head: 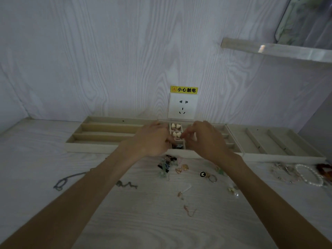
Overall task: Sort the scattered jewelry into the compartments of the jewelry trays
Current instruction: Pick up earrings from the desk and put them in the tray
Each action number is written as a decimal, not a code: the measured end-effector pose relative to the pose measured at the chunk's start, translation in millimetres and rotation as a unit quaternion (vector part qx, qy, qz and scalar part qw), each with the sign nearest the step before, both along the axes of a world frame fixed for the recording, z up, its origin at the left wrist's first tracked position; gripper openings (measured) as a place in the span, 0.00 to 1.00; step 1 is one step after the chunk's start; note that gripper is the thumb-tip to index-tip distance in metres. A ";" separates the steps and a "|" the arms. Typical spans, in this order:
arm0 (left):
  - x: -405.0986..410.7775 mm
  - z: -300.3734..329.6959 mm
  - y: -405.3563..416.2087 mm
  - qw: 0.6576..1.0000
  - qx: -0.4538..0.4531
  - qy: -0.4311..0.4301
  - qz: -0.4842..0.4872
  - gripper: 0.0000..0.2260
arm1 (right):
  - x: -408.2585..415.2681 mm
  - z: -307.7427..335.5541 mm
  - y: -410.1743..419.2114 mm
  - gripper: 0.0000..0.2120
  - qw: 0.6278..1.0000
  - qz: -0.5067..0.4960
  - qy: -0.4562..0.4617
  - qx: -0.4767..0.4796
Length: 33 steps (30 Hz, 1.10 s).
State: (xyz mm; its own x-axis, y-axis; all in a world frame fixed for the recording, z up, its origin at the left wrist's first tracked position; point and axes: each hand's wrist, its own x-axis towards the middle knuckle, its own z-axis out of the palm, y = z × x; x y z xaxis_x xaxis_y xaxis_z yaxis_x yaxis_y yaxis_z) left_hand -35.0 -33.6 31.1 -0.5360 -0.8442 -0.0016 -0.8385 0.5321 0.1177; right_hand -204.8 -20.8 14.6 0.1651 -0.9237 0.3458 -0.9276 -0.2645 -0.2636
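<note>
Beige felt jewelry trays [100, 147] along wall on pale woodgrain surface [143, 212] | my left hand [152, 141], right hand [206, 139] over small middle compartments, fingers curled, grip unclear | scattered jewelry [181, 168] just before trays

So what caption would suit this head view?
Both hands, left and right, work over the small tray compartments; jewelry lies scattered.

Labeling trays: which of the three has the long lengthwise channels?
The left tray, beside the left hand: long channels running left-right. The middle tray has small cells; the right tray front-to-back slots.
</note>
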 end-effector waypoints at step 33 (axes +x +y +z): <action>57.7 -30.2 61.5 0.985 0.053 0.156 0.051 0.10 | 21.8 -22.2 60.1 0.23 0.989 0.128 0.070 0.035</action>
